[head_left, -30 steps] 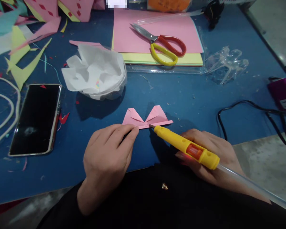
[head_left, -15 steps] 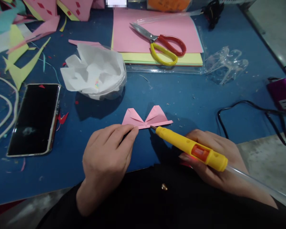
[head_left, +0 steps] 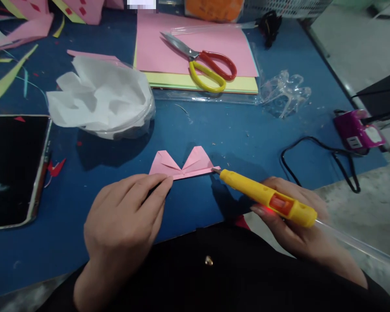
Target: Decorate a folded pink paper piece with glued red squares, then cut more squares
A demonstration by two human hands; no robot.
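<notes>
A folded pink paper piece (head_left: 182, 164) with two raised triangular flaps lies on the blue table (head_left: 247, 138). My left hand (head_left: 123, 221) presses its fingertips on the piece's near left edge, fingers held together. My right hand (head_left: 295, 225) grips a yellow glue gun pen (head_left: 266, 198) with a clear glue stick trailing from its back. The pen's metal tip touches the right end of the pink paper's near edge.
A clear bowl of crumpled white paper (head_left: 100, 97) stands behind the left hand. A phone (head_left: 13, 169) lies at the left. Red-and-yellow scissors (head_left: 201, 65) rest on stacked pink and yellow sheets (head_left: 169, 52). A black cable (head_left: 328, 158) and purple plug (head_left: 357, 132) are at the right.
The glue pen's tip has slid right along the paper's near edge to its right end. The view has shifted, so everything sits further left in frame.
</notes>
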